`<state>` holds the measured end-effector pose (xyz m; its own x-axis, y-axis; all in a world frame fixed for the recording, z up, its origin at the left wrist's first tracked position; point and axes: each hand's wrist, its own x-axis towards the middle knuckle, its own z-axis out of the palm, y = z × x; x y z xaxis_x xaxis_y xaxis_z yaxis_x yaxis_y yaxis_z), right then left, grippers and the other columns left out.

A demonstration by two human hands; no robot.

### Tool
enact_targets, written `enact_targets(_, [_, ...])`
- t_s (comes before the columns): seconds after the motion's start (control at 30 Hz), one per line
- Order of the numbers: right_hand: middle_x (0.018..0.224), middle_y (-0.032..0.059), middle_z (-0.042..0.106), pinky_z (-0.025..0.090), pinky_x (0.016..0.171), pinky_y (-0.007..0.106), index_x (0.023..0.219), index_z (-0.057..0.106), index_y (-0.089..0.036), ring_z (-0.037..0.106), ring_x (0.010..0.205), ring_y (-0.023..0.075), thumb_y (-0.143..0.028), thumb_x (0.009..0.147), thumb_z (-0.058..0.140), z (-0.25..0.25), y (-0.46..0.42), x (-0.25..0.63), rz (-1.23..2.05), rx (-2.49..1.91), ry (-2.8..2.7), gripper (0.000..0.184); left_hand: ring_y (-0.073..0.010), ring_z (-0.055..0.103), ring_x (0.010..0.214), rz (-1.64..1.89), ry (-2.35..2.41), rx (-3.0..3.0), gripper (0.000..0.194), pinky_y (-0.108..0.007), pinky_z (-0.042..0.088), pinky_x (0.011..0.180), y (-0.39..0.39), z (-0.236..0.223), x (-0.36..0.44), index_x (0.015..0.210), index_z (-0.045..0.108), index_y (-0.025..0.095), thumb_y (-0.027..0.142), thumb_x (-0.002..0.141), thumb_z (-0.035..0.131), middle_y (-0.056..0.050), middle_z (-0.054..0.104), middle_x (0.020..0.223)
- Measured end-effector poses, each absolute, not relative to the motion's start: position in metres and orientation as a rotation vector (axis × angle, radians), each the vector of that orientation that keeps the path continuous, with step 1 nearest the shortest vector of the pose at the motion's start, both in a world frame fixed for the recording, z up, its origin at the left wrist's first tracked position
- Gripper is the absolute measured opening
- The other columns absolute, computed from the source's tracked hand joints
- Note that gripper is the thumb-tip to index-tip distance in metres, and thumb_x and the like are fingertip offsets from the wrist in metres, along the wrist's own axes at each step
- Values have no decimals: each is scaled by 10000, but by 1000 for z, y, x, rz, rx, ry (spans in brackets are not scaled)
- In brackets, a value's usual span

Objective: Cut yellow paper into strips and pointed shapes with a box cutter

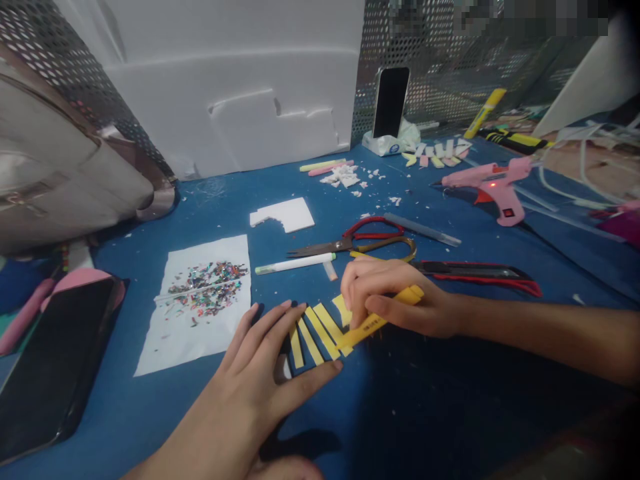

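Observation:
My right hand (395,293) is closed around a yellow marker (371,325), its lower end resting at the yellow strips. Several narrow yellow strips (320,333) lie fanned out on the blue surface between my hands. My left hand (270,360) is spread over their left side, fingertips at the strips' far ends and thumb along their near ends. A small yellow piece (343,310) sits partly behind my right fingers. Just beyond are a green-tipped white pen (295,264) and scissors (345,245) with red and yellow handles.
Left of my hands, white paper (200,347) bears glittery flakes; a dark phone (60,353) lies farther left. A red-black cutter (480,270) and pink glue gun (493,183), light lit, are on the right. Another phone (391,103) stands before mesh near white foam pieces (343,175).

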<state>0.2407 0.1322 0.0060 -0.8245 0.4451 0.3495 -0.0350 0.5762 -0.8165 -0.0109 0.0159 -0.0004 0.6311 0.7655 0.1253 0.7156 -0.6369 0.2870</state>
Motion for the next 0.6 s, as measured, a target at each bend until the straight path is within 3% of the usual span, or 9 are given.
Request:
enact_targets(0.43, [772,67,623,445,829,342,809,672,-124,544,834,159,-316,983,429,6,132,239,1243,-329,-2256,355,-422,164,1411,256,1221,2647,739,-701,206,1061,15,2,-11,1429,282,455,799,778,344,-62,75,1575])
enact_targets(0.6, [801,75,623,439,848,343,842,675,-113,547,861,162,-306,973,454,8,132,239,1231,-339,-2253,322,-435,227,1388,308,1222,2643,733,-696,206,1067,15,1,-11,1411,332,453,800,767,379,-40,107,1581])
